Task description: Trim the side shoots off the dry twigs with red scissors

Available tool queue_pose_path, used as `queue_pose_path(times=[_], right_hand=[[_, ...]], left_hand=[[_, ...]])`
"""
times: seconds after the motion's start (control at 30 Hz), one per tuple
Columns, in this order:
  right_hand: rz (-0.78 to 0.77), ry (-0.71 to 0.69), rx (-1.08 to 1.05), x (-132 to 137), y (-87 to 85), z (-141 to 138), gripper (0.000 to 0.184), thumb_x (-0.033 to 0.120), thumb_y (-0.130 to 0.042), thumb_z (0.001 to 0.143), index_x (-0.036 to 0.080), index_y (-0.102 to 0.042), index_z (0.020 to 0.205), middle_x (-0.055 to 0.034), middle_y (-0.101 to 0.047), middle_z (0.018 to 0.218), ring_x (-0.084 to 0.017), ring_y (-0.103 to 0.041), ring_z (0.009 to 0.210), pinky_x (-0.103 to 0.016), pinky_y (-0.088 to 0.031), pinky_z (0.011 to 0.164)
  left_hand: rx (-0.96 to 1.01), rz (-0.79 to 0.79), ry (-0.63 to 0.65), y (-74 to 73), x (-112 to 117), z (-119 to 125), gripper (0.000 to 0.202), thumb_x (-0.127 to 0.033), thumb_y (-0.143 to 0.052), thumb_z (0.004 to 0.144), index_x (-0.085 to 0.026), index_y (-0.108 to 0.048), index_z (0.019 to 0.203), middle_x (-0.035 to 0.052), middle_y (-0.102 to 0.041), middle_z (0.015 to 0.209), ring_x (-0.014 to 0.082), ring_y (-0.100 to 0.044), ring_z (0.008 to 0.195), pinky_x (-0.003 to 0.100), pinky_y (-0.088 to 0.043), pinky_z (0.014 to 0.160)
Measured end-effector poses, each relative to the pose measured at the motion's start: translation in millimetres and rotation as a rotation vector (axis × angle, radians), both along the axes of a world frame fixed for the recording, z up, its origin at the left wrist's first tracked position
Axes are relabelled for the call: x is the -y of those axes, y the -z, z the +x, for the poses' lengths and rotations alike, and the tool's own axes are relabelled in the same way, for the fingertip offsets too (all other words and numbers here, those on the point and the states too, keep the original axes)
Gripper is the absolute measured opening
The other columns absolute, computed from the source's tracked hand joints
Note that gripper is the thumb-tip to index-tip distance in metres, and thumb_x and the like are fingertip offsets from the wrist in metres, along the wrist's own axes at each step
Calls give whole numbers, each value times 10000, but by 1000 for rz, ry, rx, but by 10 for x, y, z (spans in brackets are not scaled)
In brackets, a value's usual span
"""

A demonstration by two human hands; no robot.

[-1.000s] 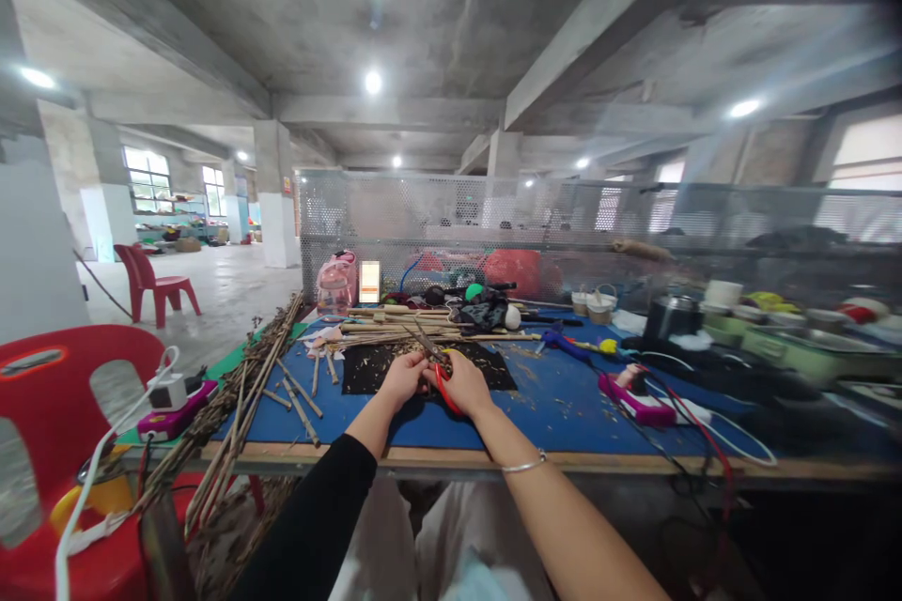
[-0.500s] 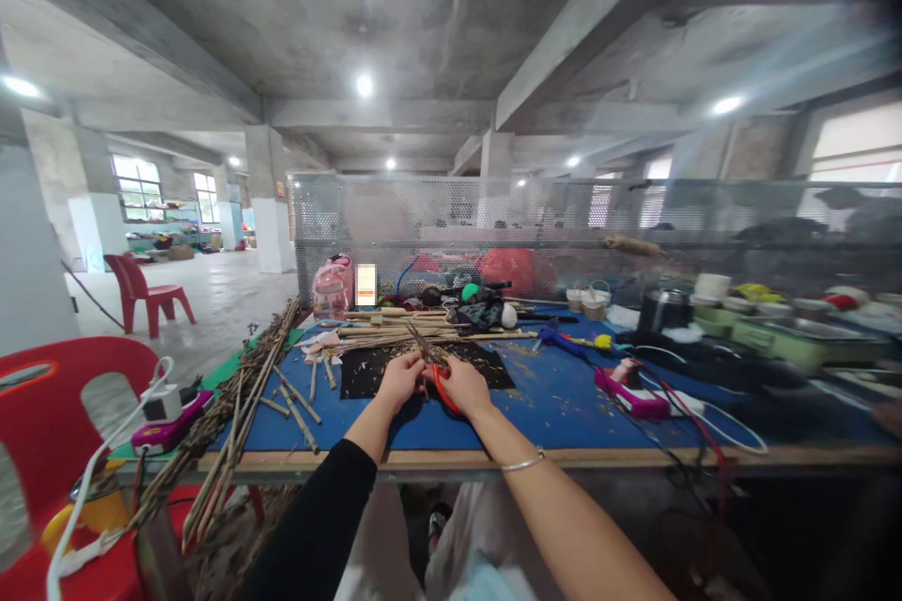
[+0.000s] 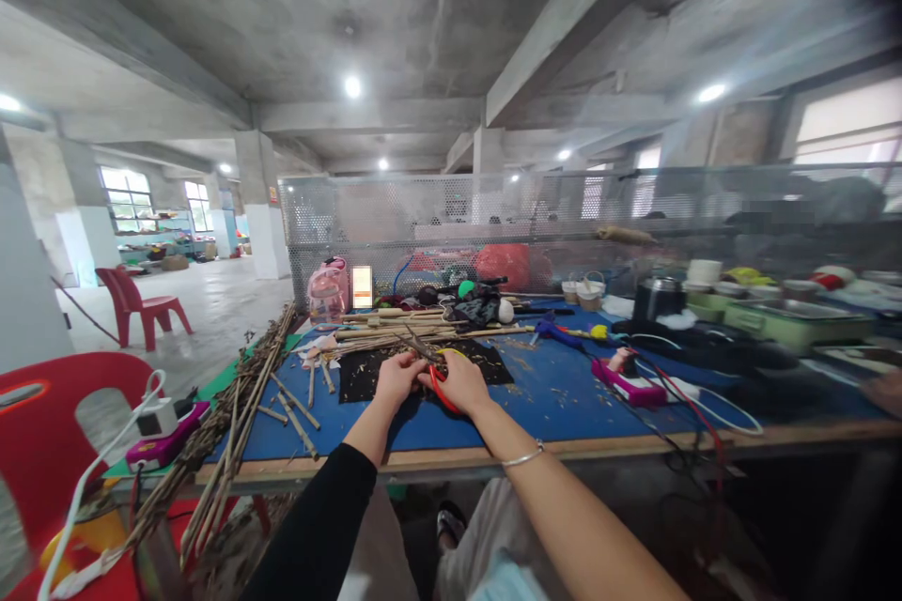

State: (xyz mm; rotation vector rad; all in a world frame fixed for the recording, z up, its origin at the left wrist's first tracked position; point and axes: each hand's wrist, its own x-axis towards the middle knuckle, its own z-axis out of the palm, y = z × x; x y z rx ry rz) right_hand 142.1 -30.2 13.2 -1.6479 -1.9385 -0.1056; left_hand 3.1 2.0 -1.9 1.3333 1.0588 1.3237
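Note:
Both my hands meet over a black mat (image 3: 366, 376) on the blue tabletop (image 3: 564, 394). My left hand (image 3: 396, 378) is closed around a thin dry stick (image 3: 415, 344) that pokes up and away from my fingers. My right hand (image 3: 463, 381) grips red-handled cutters (image 3: 441, 389), whose jaws sit at the stick beside my left fingers. Chips and shavings lie scattered on the mat around both hands. A silver bangle circles my right wrist.
A long bundle of sticks (image 3: 240, 413) lies along the table's left edge, with more cut sticks (image 3: 395, 331) behind the mat. A pink power strip (image 3: 163, 443), a pink glue gun (image 3: 629, 382) with cables, a pink bottle (image 3: 327, 293), a red chair (image 3: 42, 451) and a mesh fence (image 3: 493, 216) surround the spot.
The view has swung a little left and tilted. My hands stay together over the mat with the stick and cutters, with hardly any shift.

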Motion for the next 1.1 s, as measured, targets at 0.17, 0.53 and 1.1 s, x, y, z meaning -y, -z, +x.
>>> queue_pose_path(times=[0.17, 0.53, 1.1], right_hand=[[-55, 19, -45, 4, 14, -2, 532, 673, -420, 710, 204, -520, 941, -64, -632, 908, -206, -588, 844, -270, -373, 662], [-157, 47, -27, 20, -19, 5, 524, 686, -407, 709, 210, -591, 829, -70, -655, 820, -208, -608, 796, -259, -386, 637], [-106, 11, -76, 44, -23, -8, 515, 650, -443, 717, 211, -547, 964, -64, -638, 922, -198, -590, 859, -259, -373, 673]], left_hand=[[23, 19, 25, -14, 12, 7, 418, -361, -696, 581, -95, -659, 901, 5, -593, 574, 54, -433, 420, 162, -326, 380], [18, 22, 24, -25, 25, -14, 411, -328, -650, 654, -134, -644, 1015, 28, -635, 671, 44, -437, 429, 149, -323, 390], [28, 1, 79, -36, 45, 21, 289, -314, -579, 714, -145, -639, 940, 29, -632, 701, 69, -498, 483, 163, -400, 441]])
